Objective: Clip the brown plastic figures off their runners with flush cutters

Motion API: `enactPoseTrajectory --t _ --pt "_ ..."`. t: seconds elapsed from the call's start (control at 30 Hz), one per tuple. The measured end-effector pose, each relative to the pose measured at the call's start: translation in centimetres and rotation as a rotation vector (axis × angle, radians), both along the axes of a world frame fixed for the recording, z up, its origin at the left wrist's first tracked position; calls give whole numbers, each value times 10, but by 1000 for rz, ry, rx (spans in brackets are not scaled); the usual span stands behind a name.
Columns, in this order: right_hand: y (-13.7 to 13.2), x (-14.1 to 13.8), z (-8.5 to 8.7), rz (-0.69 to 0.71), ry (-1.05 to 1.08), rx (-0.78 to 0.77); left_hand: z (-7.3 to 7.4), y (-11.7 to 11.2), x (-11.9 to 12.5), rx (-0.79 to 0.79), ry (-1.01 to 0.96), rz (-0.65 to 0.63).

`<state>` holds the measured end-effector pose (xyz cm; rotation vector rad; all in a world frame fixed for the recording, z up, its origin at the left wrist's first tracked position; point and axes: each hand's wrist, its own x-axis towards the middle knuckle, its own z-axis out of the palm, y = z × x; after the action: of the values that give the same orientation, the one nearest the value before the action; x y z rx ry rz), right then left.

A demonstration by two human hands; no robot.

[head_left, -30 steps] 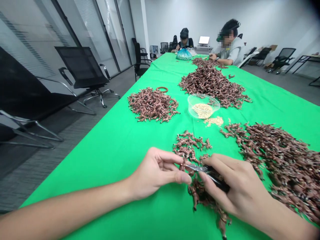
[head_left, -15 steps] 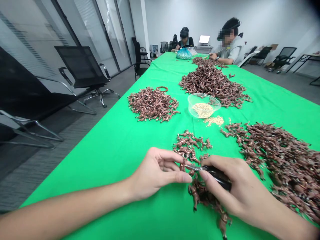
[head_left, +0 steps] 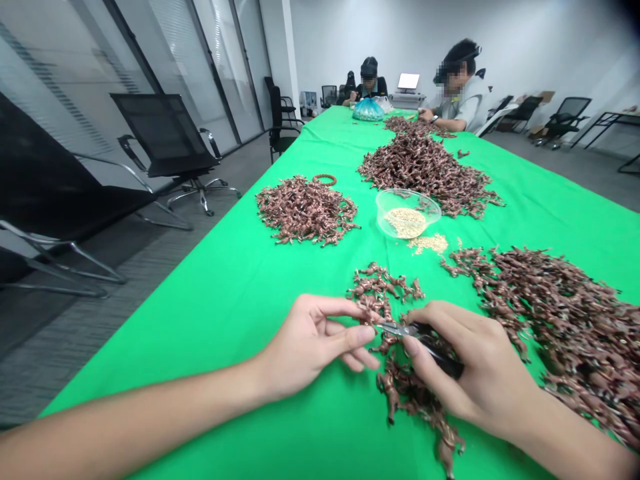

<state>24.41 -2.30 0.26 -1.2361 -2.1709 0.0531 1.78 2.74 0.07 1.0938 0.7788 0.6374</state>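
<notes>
My left hand (head_left: 310,343) pinches a branch of a tangled bunch of small copper-brown moulded figures (head_left: 385,287) between thumb and fingertips. My right hand (head_left: 475,367) grips small black-handled side cutters (head_left: 405,330), their steel jaws at the bunch close to my left fingertips. More of the bunch (head_left: 410,393) hangs below my hands on the green tablecloth (head_left: 200,320). The cutter's handles are mostly hidden by my right fingers.
Large heaps of copper figures (head_left: 560,307) lie right and ahead (head_left: 425,170), (head_left: 306,210). A clear bowl (head_left: 406,213) holds beige bits. Two co-workers (head_left: 460,87), (head_left: 369,80) sit at the far end. Black office chairs (head_left: 165,137) stand left.
My hands have shifted slightly up the bunch, and my left fingers have spread a little. The cutter jaws have moved with them, and the bunch has shifted slightly.
</notes>
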Motion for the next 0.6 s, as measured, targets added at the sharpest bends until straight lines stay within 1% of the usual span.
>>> enactPoseTrajectory --t 0.07,0.17,0.27,0.33,0.4,0.6 --pt "0 0 0 15 2 26 1 0 -1 25 44 -13" --pt "0 1 1 38 -11 93 3 -1 -1 52 81 2" --pt "-1 1 2 39 -99 244 4 -2 0 40 68 18" --pt "-1 0 3 16 -186 353 4 -3 0 27 52 30" --pt "-1 0 3 -8 -269 429 4 -3 0 21 47 36" --pt "-2 3 3 -20 -383 530 4 -4 0 -2 47 25"
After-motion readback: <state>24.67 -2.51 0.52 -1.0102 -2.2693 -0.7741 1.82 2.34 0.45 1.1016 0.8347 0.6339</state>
